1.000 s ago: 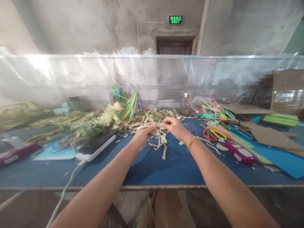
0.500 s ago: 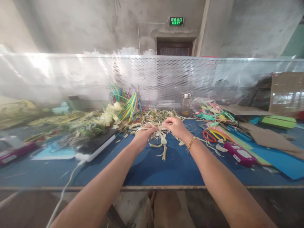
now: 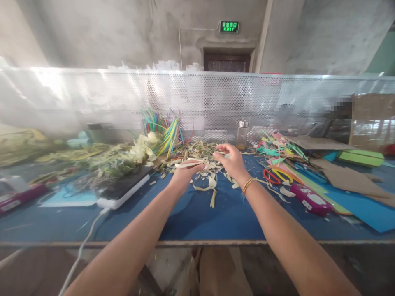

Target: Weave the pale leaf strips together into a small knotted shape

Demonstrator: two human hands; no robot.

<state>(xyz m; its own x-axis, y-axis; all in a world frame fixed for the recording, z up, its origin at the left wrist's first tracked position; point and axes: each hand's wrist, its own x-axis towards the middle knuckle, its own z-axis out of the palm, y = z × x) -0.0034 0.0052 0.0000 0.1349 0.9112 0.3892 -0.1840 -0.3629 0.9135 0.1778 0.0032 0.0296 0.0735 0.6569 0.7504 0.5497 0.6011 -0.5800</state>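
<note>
My left hand [image 3: 184,177] is closed, its fingers pinching a pale cream strip [image 3: 185,165] that pokes out over the thumb side. My right hand [image 3: 232,163], with a gold bracelet [image 3: 248,185] at the wrist, is raised just to the right; its thumb and fingers are apart with nothing visible between them. Below and between the hands lie loose curled pale strips [image 3: 212,193] on the blue tabletop [image 3: 212,224]. Behind them spreads a heap of pale green and cream scraps [image 3: 202,149].
Left of the hands, a black-and-white device [image 3: 123,193] with a white cable carries tangled scraps. Coloured stems [image 3: 173,137] stand at the back near a glass bottle [image 3: 242,133]. Red-handled scissors [image 3: 271,176], a purple box [image 3: 311,199] and coloured sheets [image 3: 358,201] lie to the right.
My right hand has moved slightly up and away from my left, and its fingers have parted. The left hand stays nearly in place with the pale strip.
</note>
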